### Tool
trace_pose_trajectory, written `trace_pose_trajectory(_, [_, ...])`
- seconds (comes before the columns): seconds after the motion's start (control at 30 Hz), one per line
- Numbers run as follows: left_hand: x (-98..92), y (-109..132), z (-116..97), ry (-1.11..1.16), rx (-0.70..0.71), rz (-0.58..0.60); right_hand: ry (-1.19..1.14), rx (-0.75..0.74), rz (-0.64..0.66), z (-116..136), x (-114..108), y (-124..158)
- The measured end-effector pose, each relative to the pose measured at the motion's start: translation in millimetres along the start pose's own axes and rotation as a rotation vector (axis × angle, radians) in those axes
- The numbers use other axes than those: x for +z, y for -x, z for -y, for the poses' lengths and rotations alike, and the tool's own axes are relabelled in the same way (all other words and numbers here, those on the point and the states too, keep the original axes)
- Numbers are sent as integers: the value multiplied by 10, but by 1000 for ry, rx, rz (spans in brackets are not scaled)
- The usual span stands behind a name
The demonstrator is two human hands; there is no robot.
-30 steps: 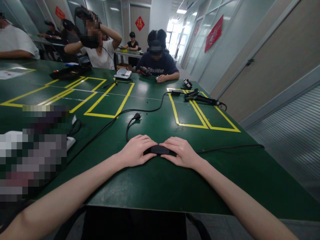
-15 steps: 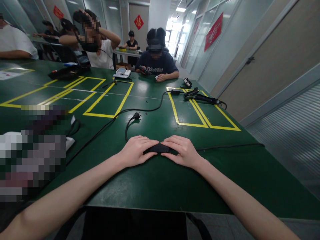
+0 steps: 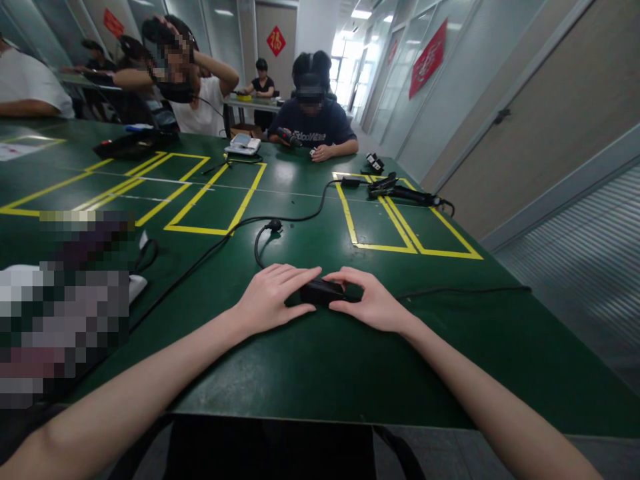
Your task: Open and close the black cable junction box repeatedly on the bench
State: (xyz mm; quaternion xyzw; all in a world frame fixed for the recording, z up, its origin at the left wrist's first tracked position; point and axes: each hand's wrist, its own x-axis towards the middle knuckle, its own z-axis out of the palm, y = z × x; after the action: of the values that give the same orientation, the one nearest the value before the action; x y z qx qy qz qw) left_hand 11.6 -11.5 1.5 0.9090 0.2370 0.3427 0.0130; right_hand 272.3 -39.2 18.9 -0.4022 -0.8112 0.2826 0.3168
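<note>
A black power adapter (image 3: 323,292) lies low over the green table in front of me, between my two hands. My left hand (image 3: 273,297) has its fingers along the far side of the adapter's left end and its thumb on the near side. At the right end, my right hand (image 3: 373,300) grips it between bent fingers and thumb. A cord with a black plug (image 3: 275,227) curves out beyond my left hand. From the right side a thin black cable (image 3: 465,291) runs across the table. Part of the adapter's left end is hidden by my left fingers.
Yellow tape rectangles (image 3: 385,249) mark the table (image 3: 320,373). A long black cable (image 3: 200,250) crosses it to a black corded tool (image 3: 410,195). A white device (image 3: 243,145) stands farther back. Opposite sits a person (image 3: 313,123) holding a drill-like tool. Pixelated items lie left.
The adapter has turned slightly and shows more of its top and near side. My right fingers have arched and shifted, and the left thumb and fingers have spread a little.
</note>
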Motion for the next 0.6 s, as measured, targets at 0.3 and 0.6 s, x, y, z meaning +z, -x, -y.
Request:
trace_pose_trajectory(0.3, [27, 19, 33, 62, -152, 56, 319, -307, -65, -7, 21, 3])
trace_pose_trajectory(0.6, [20, -4, -4, 103, -188, 59, 373, -337, -34, -19, 36, -17])
